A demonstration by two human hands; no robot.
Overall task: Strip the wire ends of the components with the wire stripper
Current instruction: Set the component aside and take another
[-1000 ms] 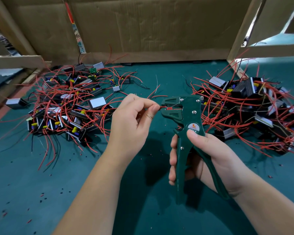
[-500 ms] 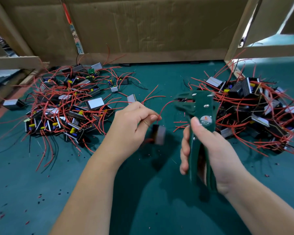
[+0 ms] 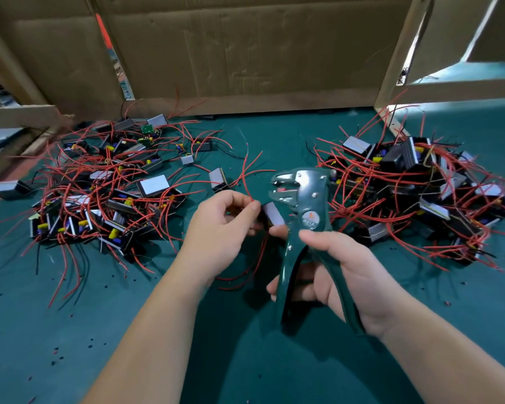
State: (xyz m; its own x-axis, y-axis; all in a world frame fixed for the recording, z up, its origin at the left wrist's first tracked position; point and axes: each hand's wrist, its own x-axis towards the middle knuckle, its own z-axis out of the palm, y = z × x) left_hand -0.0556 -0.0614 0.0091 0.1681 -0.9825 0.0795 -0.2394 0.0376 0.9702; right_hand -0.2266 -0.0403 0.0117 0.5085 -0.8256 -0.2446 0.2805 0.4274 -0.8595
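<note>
My right hand [image 3: 341, 275] grips the handles of a dark green wire stripper [image 3: 306, 217], held upright with its metal jaws pointing left. My left hand [image 3: 219, 231] pinches a thin red wire [image 3: 247, 176] between thumb and forefinger, just left of the jaws. The wire's free end curves up and away from me. A small black component with a grey face [image 3: 271, 214] sits between my two hands, partly hidden behind the fingers. More red wire loops hang below my left hand.
A heap of components with red wires [image 3: 99, 193] lies at the left, and another heap [image 3: 420, 193] at the right, both on a teal mat [image 3: 245, 360]. Cardboard walls [image 3: 245, 53] close off the back. Small insulation scraps dot the mat.
The stripper moved left again, close to my left hand, with its handles spread wider. The component rose up between my hands, and my left hand pinches the wire nearer the jaws.
</note>
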